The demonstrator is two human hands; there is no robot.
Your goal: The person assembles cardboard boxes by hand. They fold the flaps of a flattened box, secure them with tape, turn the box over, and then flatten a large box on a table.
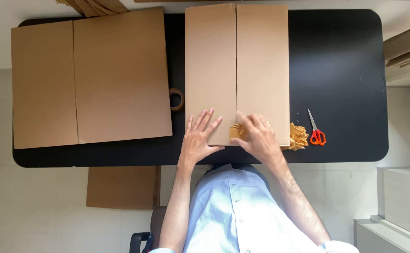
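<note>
A closed brown cardboard box (236, 65) lies on the black table (341, 70), its two flaps meeting in a centre seam. My left hand (199, 136) rests flat on the box's near left corner, fingers spread. My right hand (258, 136) presses on the near end of the seam, where a piece of brown tape (236, 131) sits under its fingers. Whether the fingers pinch the tape cannot be told.
A flattened cardboard sheet (92, 77) covers the table's left part. A roll of brown tape (176, 99) stands between it and the box. A crumpled wad of tape (298, 137) and orange-handled scissors (316, 131) lie right of the box. More cardboard (123, 187) rests on the floor.
</note>
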